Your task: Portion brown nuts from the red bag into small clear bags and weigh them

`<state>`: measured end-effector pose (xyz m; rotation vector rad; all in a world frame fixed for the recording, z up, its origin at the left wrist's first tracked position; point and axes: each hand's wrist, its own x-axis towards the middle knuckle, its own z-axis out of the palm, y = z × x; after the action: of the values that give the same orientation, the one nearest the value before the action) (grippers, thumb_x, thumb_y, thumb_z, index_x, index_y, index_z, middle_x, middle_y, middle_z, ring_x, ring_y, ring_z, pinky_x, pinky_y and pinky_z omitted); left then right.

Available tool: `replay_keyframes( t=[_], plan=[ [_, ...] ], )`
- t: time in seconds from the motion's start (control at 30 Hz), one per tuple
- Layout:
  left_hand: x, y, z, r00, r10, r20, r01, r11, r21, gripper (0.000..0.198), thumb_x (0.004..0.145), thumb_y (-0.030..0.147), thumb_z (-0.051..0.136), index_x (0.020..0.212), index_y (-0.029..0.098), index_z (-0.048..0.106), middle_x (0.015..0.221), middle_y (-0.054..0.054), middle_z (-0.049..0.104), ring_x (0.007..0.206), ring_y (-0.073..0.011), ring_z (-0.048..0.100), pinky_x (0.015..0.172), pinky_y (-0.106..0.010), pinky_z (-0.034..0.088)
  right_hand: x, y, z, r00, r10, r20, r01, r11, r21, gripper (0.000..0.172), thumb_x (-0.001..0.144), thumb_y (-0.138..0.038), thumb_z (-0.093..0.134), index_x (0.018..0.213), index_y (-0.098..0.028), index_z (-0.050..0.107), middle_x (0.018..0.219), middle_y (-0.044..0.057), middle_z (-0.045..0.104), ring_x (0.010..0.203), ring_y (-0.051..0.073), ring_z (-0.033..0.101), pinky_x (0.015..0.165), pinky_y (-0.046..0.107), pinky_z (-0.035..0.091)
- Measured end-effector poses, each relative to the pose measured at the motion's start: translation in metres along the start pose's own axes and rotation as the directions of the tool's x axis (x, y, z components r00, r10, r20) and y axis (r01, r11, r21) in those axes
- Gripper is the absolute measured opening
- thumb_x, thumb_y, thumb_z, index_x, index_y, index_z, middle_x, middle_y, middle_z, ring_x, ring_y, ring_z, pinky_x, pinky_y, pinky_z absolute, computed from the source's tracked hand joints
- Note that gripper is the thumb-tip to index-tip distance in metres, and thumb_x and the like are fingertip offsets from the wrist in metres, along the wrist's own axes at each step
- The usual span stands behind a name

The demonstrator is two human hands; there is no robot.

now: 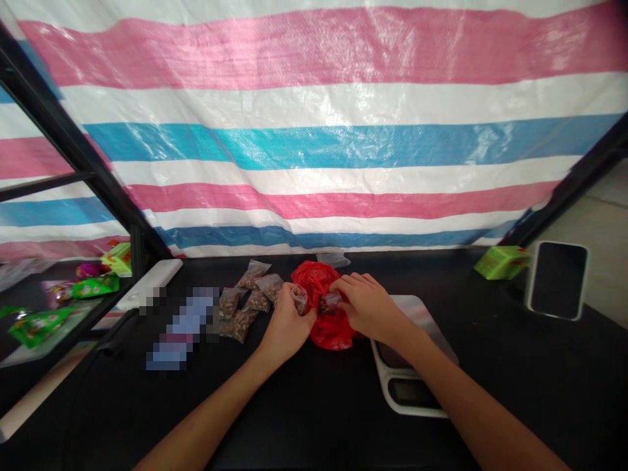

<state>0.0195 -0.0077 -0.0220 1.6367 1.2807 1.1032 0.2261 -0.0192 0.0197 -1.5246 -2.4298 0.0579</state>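
- Head view: working both hands right over a crumpled red plastic bag [333, 335], down on the black bench [314, 399].
- Gripping a small clear bag [299, 297] in the left hand [288, 324], fingers curled in close around it, just left of the red bag's middle.
- Pinching a small clear container [332, 300] in the right hand [369, 304], fingers nearly together on it. Showing brown bits at the left end, right above the red bag. Cup or bag? Cannot tell.
- Off to the left, near the left hand: a cluster of filled clear bags [243, 324], loaded with brown pieces, some touching.
- Under the right forearm: a white scale [412, 410], display toward the near edge.
- Behind the red bag: empty-looking clear plastic [334, 260].
- Far right: a green box [501, 263] beside an upright white-framed device [559, 280], dark on its screen.
- Across the back: a striped sheet [343, 147] in pink, white and blue.
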Motion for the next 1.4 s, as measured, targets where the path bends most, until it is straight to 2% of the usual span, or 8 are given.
replay_keyframes(
  t=[0.37, 0.53, 0.67, 0.93, 1.1, 1.23, 1.33, 1.4],
  plan=[
    [0.005, 0.004, 0.001, 0.979, -0.197, 0.056, 0.204, 0.913, -0.353, 0.034, 0.072, 0.013, 0.065, 0.100, 0.022, 0.048, 0.082, 0.005, 0.059, 0.073, -0.0131, 0.060, 0.070, -0.025, 0.048, 0.000, -0.004, 0.005, 0.998, -0.040, 0.039, 0.035, 0.990, 0.133, 0.028, 0.090, -0.015, 0.065, 0.116, -0.024, 0.067, 0.114, 0.004, 0.075, 0.109, 0.023, 0.063, 0.091, 0.037, 0.034],
    [0.009, 0.005, -0.003, 0.994, 0.072, -0.087, -0.078, 0.995, -0.062, 0.023, 0.077, 0.016, 0.067, 0.092, 0.021, 0.049, 0.084, 0.003, 0.056, 0.075, -0.0133, 0.056, 0.074, -0.026, 0.046, 0.004, 0.000, -0.005, 0.999, 0.021, -0.039, -0.012, 0.977, 0.215, 0.030, 0.090, -0.012, 0.063, 0.117, -0.025, 0.066, 0.113, 0.003, 0.074, 0.105, 0.022, 0.065, 0.092, 0.037, 0.038],
    [0.003, 0.006, -0.004, 0.977, 0.210, -0.039, -0.198, 0.960, 0.197, 0.009, 0.083, 0.016, 0.064, 0.087, 0.020, 0.057, 0.094, -0.002, 0.055, 0.085, -0.0166, 0.056, 0.078, -0.028, 0.047, 0.005, -0.007, -0.011, 0.977, -0.052, -0.205, 0.117, 0.940, 0.321, 0.034, 0.093, -0.013, 0.061, 0.125, -0.025, 0.063, 0.126, 0.005, 0.069, 0.114, 0.022, 0.061, 0.098, 0.037, 0.043],
    [0.001, 0.006, 0.000, 0.962, 0.272, 0.018, -0.270, 0.941, 0.202, 0.007, 0.088, 0.020, 0.066, 0.094, 0.021, 0.065, 0.098, -0.003, 0.058, 0.096, -0.0197, 0.058, 0.086, -0.033, 0.049, 0.002, -0.023, -0.002, 0.870, -0.281, -0.405, 0.385, 0.901, 0.201, 0.047, 0.099, -0.008, 0.048, 0.139, -0.030, 0.058, 0.133, 0.006, 0.063, 0.123, 0.023, 0.058, 0.100, 0.039, 0.047],
    [0.003, 0.006, 0.000, 0.967, 0.252, -0.028, -0.244, 0.954, 0.175, 0.006, 0.088, 0.023, 0.066, 0.093, 0.020, 0.063, 0.096, -0.004, 0.055, 0.088, -0.0191, 0.057, 0.081, -0.033, 0.050, 0.003, -0.019, -0.004, 0.888, -0.176, -0.424, 0.263, 0.952, 0.157, 0.039, 0.100, -0.018, 0.054, 0.138, -0.029, 0.058, 0.131, 0.007, 0.064, 0.120, 0.024, 0.060, 0.098, 0.039, 0.047],
    [0.004, 0.005, -0.004, 0.931, 0.287, -0.226, -0.219, 0.933, 0.285, 0.008, 0.091, 0.025, 0.063, 0.086, 0.020, 0.058, 0.100, -0.006, 0.049, 0.097, -0.0227, 0.055, 0.089, -0.040, 0.049, 0.004, -0.010, -0.002, 0.945, -0.065, -0.321, 0.102, 0.990, 0.101, 0.032, 0.096, -0.020, 0.060, 0.128, -0.025, 0.065, 0.122, 0.009, 0.067, 0.110, 0.026, 0.064, 0.093, 0.041, 0.048],
    [0.003, 0.010, -0.008, 0.862, 0.385, -0.328, -0.262, 0.895, 0.362, 0.012, 0.092, 0.027, 0.062, 0.086, 0.021, 0.055, 0.105, -0.007, 0.046, 0.108, -0.0262, 0.050, 0.098, -0.045, 0.044, 0.004, -0.007, 0.000, 0.973, -0.107, -0.205, 0.129, 0.987, 0.097, 0.036, 0.094, -0.020, 0.064, 0.129, -0.025, 0.064, 0.124, 0.008, 0.068, 0.110, 0.026, 0.064, 0.096, 0.042, 0.048],
    [0.001, 0.016, -0.011, 0.863, 0.414, -0.290, -0.332, 0.897, 0.291, 0.014, 0.096, 0.029, 0.059, 0.087, 0.021, 0.052, 0.105, -0.007, 0.047, 0.108, -0.0245, 0.050, 0.098, -0.043, 0.044, 0.004, -0.010, 0.000, 0.968, -0.139, -0.208, 0.172, 0.973, 0.151, 0.041, 0.094, -0.023, 0.066, 0.134, -0.026, 0.060, 0.131, 0.008, 0.066, 0.118, 0.026, 0.062, 0.102, 0.043, 0.046]
  ],
)
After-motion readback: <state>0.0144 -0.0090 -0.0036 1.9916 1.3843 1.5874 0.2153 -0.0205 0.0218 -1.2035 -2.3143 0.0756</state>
